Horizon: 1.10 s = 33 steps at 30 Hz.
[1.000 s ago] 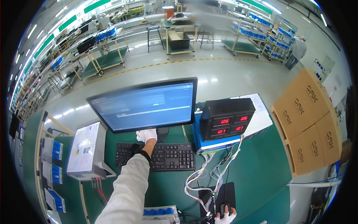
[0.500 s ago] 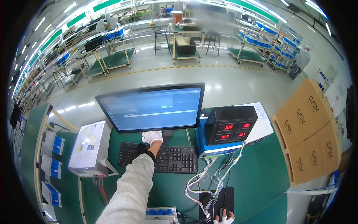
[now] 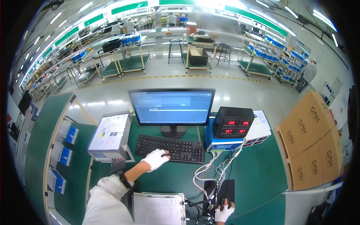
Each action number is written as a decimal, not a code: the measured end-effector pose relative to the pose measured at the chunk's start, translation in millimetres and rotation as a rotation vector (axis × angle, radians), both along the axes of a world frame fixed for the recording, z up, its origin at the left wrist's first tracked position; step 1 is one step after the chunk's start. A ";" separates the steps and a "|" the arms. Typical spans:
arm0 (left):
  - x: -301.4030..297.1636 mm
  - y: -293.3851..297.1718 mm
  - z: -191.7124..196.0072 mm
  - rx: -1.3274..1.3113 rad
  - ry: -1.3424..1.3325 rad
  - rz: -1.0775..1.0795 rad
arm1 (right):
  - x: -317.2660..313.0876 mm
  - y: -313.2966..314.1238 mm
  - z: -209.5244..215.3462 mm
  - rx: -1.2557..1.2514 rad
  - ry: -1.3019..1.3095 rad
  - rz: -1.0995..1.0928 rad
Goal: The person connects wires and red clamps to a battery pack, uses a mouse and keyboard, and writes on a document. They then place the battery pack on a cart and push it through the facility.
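Note:
My left hand [image 3: 156, 159], in a white glove with bare fingertips, reaches over the front edge of the black keyboard [image 3: 180, 149]. Its fingers are stretched out with nothing in them. A black strap circles the left wrist. My right hand [image 3: 224, 213], gloved likewise, rests on a dark computer mouse [image 3: 224, 202] on a black mouse pad [image 3: 229, 186]. Behind the keyboard stands a lit monitor [image 3: 172, 107] on its black base.
Right of the monitor, a black meter box [image 3: 234, 122] with red digits sits on a blue unit [image 3: 225, 145], white cables [image 3: 198, 178] trailing forward. An instrument [image 3: 110, 131] stands left. A sheet-topped case [image 3: 157, 210] is near me. Cartons [image 3: 307, 138] stand right, a shelf [image 3: 45, 150] left.
My left hand has come back from the monitor's lower edge to the keyboard. The monitor, tilted before, now stands straighter with its base showing. My right hand stays at the mouse. The view has shifted.

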<state>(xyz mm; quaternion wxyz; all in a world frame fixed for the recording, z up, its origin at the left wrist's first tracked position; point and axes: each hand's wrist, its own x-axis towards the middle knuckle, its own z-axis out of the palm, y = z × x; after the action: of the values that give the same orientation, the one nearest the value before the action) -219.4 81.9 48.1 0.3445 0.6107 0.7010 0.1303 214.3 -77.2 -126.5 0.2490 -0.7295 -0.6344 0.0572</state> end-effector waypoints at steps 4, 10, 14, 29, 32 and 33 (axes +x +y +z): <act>-6.2 -118.6 50.2 0.126 -0.162 0.141 | 2.1 0.8 -14.3 0.058 -0.017 0.002; -3.8 -256.8 -5.7 0.326 -0.123 0.622 | 6.4 -7.1 -12.8 0.064 -0.008 -0.003; 16.8 -303.0 -59.6 0.253 -0.086 0.892 | 6.6 -6.7 -16.5 0.103 -0.012 -0.024; 50.7 -312.9 -101.6 0.312 -0.345 0.948 | 7.8 -12.6 -16.7 0.140 0.061 -0.012; 50.5 -311.6 -98.5 0.275 -0.321 0.931 | 8.9 -12.3 -18.4 0.171 0.052 -0.004; 50.5 -311.8 -97.4 0.264 -0.352 0.938 | 9.0 -11.8 -18.6 0.175 0.046 0.003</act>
<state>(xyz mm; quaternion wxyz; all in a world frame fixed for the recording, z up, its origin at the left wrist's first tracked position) -168.9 -229.8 -49.4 0.2818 0.2379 0.8083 0.4589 223.3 -89.1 -145.1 0.3264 -0.7026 -0.6321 0.0187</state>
